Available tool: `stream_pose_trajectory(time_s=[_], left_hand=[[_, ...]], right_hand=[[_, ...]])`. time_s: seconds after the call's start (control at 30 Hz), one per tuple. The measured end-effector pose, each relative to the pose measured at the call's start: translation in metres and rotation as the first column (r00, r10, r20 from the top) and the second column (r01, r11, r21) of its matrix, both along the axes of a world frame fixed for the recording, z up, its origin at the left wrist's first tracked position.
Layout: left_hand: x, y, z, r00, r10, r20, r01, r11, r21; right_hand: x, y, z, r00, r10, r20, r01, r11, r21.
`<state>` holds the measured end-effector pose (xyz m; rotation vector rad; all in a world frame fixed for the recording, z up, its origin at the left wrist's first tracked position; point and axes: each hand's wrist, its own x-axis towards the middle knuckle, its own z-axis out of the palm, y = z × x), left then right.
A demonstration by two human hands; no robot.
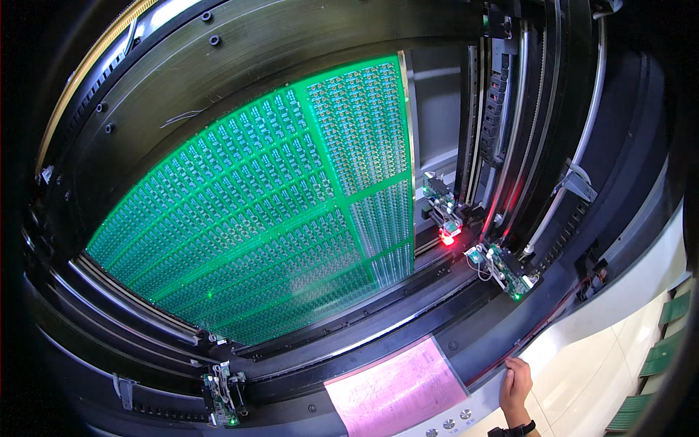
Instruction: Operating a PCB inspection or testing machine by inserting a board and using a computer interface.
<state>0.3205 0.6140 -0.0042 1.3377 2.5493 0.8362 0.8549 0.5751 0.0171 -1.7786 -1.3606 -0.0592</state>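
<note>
Machine's smooth white curved rim [582, 328] bears the right hand [515, 386], fingers curled closed against its edge, beside a pink sheet [397, 393].

Green gridded circuit panel [269, 218], pink sheet [397, 393]

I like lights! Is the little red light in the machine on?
On. The small red light glows brightly beside the green circuit panel.

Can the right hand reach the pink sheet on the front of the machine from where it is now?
Probably yes. The right hand rests on the machine's pale front edge, and the pink sheet lies flat just to its left with nothing between them.
</note>
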Motion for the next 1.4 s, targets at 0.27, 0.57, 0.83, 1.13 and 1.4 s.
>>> stream_pose_trajectory(time_s=[0.27, 0.57, 0.83, 1.13, 1.4], left_hand=[[0.003, 0.002, 0.001, 0.999, -0.029, -0.025, 0.028, 0.999, -0.018], [0.002, 0.006, 0.001, 0.998, -0.031, 0.050, 0.033, 0.998, -0.047], [0.004, 0.008, 0.002, 0.994, -0.023, 0.108, 0.030, 0.997, -0.066], [0.002, 0.001, 0.003, 0.990, -0.027, 0.137, 0.040, 0.995, -0.089], [-0.010, -0.044, 0.010, 0.975, -0.105, 0.194, 0.123, 0.989, -0.078]], right_hand=[[-0.001, 0.002, 0.000, 1.000, 0.005, -0.017, -0.005, 1.000, 0.015], [-0.002, 0.002, 0.002, 1.000, 0.003, -0.016, -0.002, 1.000, 0.016], [0.000, 0.001, 0.000, 1.000, 0.008, -0.004, -0.007, 1.000, 0.023], [-0.002, 0.000, 0.002, 1.000, 0.010, -0.002, -0.010, 1.000, 0.017], [0.004, -0.006, -0.004, 1.000, 0.024, 0.018, -0.025, 0.997, 0.073]])
